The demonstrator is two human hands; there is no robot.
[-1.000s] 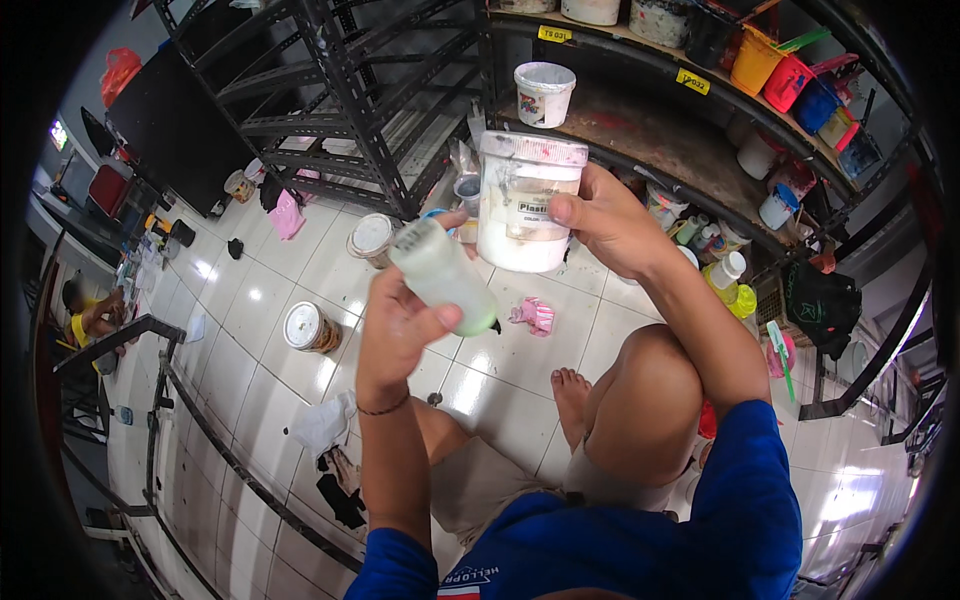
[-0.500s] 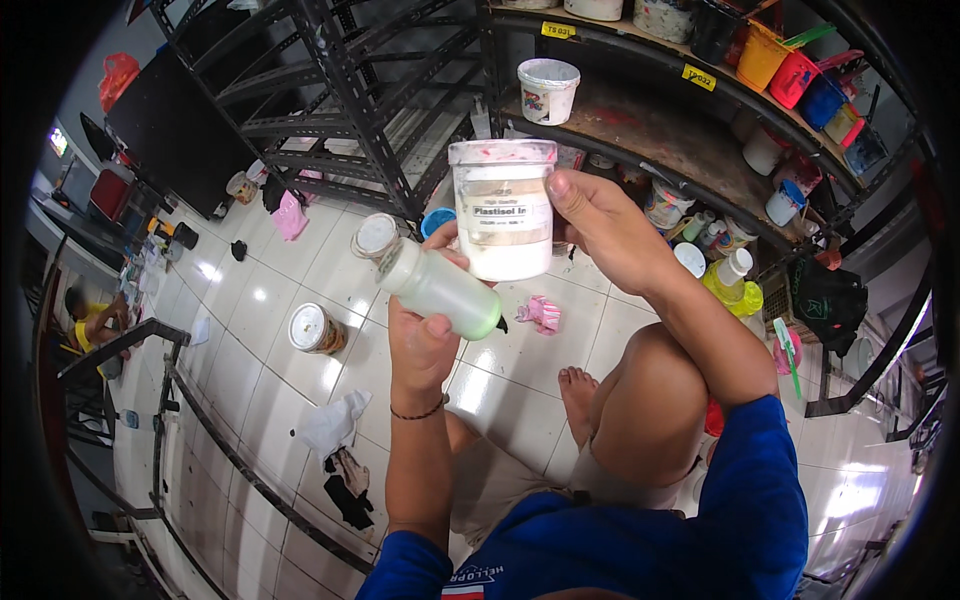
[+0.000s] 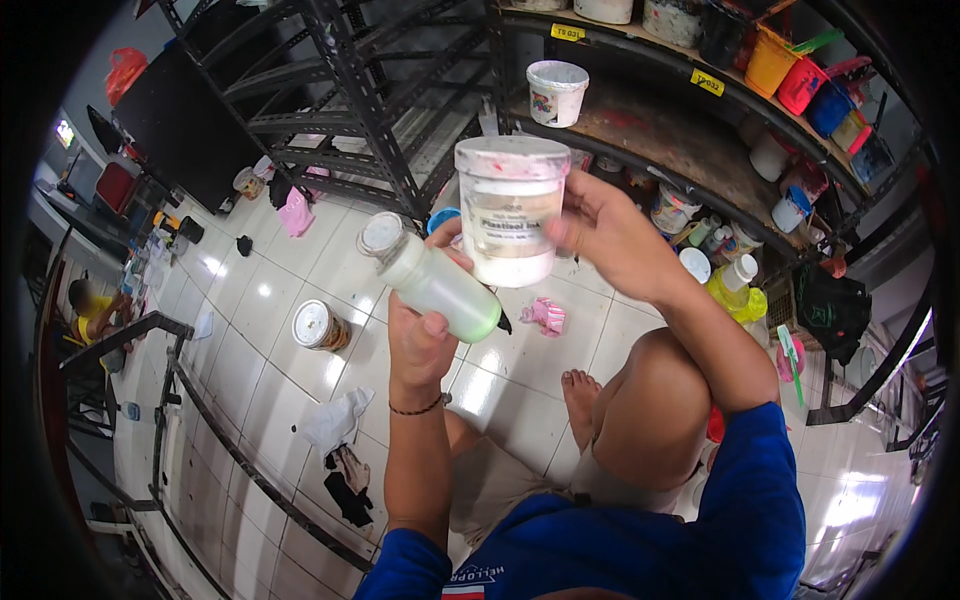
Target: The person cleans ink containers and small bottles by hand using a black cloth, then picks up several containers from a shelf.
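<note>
My left hand [image 3: 420, 345] is closed round a translucent bottle [image 3: 445, 295] with a greenish base, tilted so its upper end points away to the left. The fingertips of that hand reach behind the bottle to the left side of a white lidded tub [image 3: 510, 225]. The tub has a printed label and pink smears on its lid, and is held upright above the floor. My right hand [image 3: 625, 240] grips it at the right side, below the lid; the fingers there are smeared by motion. Whether the bottle has a cap cannot be seen.
White-lidded tubs [image 3: 320, 326] stand on the tiled floor, one partly behind the bottle. A pink crumpled wrapper [image 3: 544, 316] and a white cloth [image 3: 337, 420] lie there too. Dark shelves [image 3: 620, 120] at the far right carry buckets and tubs. A person [image 3: 90, 315] sits at the far left.
The white tub has come slightly closer and to the right. My right thumb has shifted from near its lid down to its side. The bottle stays in my left hand, nearly unmoved.
</note>
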